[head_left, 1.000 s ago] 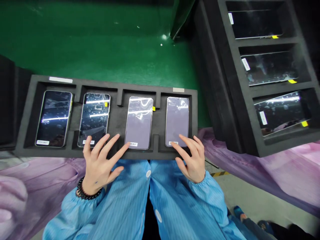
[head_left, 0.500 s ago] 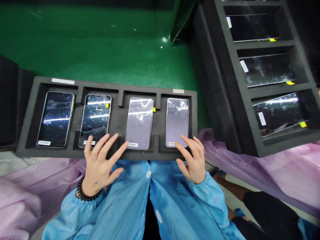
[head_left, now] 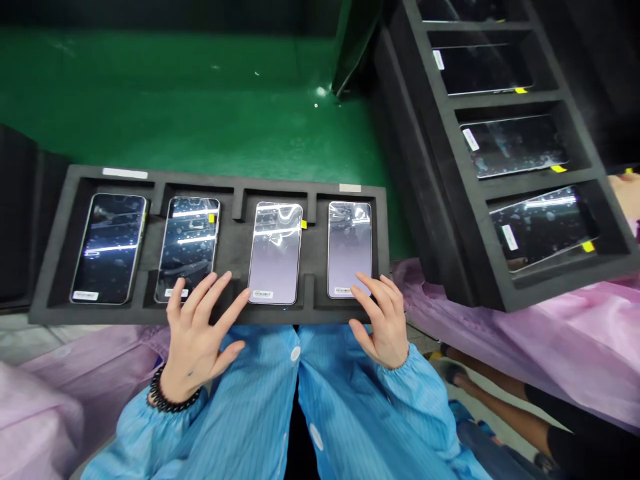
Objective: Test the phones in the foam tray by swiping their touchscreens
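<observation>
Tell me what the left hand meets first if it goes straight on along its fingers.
The third phone from the left, in the foam tray: the index finger of the left hand ends at its lower corner, perhaps touching it.

The left hand is spreading over the near edge of a black foam tray, fingertips reaching toward the second smartphone and third smartphone. The right hand is touching the fourth smartphone, with a second foam tray standing ahead and rightward.

Raised foam ribs jut between the smartphones, narrowing the gaps.
</observation>
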A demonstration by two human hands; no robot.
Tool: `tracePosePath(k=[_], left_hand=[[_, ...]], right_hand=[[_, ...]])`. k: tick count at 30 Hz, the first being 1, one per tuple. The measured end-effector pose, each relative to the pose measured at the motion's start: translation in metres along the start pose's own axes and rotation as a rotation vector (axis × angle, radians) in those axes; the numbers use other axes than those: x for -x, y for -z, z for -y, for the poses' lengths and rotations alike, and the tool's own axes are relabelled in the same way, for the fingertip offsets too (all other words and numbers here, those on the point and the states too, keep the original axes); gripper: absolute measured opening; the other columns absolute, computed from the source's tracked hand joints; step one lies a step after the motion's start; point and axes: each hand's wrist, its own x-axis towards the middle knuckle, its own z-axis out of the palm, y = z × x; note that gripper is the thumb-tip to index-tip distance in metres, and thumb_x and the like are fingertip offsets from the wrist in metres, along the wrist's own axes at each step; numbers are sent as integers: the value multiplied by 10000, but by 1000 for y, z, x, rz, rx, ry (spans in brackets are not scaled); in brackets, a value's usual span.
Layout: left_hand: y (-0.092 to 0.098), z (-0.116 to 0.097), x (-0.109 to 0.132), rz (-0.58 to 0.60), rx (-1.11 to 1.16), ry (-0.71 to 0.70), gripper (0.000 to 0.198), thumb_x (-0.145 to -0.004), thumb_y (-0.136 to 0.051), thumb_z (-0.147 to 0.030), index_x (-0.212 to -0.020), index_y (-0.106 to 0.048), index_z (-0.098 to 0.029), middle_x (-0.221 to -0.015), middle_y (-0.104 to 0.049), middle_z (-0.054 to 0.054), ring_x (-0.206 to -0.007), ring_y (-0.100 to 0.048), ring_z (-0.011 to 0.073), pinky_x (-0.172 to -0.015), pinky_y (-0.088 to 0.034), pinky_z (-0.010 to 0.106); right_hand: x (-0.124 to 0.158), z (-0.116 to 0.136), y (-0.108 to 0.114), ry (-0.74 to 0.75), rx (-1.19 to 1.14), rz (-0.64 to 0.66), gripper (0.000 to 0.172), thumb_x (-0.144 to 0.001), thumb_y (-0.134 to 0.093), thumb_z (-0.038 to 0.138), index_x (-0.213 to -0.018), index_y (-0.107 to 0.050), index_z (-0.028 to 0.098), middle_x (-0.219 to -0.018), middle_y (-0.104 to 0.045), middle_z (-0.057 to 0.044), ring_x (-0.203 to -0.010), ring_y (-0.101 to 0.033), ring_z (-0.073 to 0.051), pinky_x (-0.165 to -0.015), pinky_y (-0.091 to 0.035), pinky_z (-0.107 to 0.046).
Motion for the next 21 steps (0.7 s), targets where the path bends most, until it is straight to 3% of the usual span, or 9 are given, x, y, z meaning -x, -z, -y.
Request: tracePosePath(k=[5, 11, 16, 21], left_hand=[[1, 0, -2, -27, 13, -18, 621, -1027, -259, -545, -1605, -240, -318, -1691, -167, 42, -1567, -193, 257, -1296, -61, 512], [1, 0, -1, 56, -53, -26, 613, -1016, -269, -577, -1569, -350, -325, -1665, -260, 53, -1553, -220, 300, -1283, -29, 554], [2, 0, -2, 14, -3, -12, 641, -1021, -234, -573, -1599, -273, -298, -1679, -211, 74, -1555, -223, 285, -1284, -61, 545], [1, 0, -3, -10, 10, -27, 625, -1028, -255, -546, -1603, -256, -300, -1685, -191, 64, -1564, -198, 267, -1290, -59, 528]], right_hand=[[0, -1, 0, 14, -20, -21, 593, -989, -483, 301, -1555, -344, 194, -1389, -600, -143, -1217, -565, -274, -1077, -460, -527], [-1, 1, 1, 3, 59, 54, 432, -981, -478, 254, -1406, -555, 241, -1384, -594, -116, -1208, -568, -265, -1116, -418, -495], [0, -1, 0, -3, -1, 0, 563, -987, -474, 293, -1537, -379, 214, -1397, -594, -130, -1230, -563, -270, -1093, -448, -516], [0, -1, -1, -1, -44, -13, 586, -974, -497, 278, -1541, -367, 204, -1424, -588, -137, -1239, -571, -273, -1088, -452, -530]])
